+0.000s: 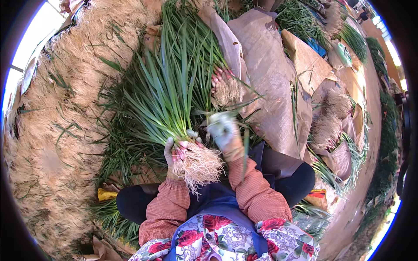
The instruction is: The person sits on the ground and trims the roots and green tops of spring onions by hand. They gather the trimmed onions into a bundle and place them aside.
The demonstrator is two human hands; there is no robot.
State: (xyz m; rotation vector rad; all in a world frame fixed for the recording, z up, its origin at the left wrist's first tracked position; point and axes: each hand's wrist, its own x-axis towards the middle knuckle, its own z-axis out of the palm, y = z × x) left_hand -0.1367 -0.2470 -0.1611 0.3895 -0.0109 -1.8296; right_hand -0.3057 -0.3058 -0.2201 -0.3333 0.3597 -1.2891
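My left hand (170, 153), in a pale glove, is wrapped round a bunch of green garlic (172, 102) at its pinkish bulbs. The long leaves fan away from me, and the pale roots (198, 167) hang toward my lap. To the right of the bunch, my gloved right hand (223, 130) is smeared by motion. Thin green leaf strips show beside it; whether its fingers hold any of them cannot be made out. Just beyond lies another green garlic bunch (224, 85), its pink bulbs and roots pointing toward me.
A thick layer of cut roots (74, 100) covers the ground on the left. Loose green leaves (126, 152) lie around my knees. Brown sheets (270, 78) spread ahead to the right, with more rooted bunches (328, 126) beyond. A yellow item (106, 194) lies by my left knee.
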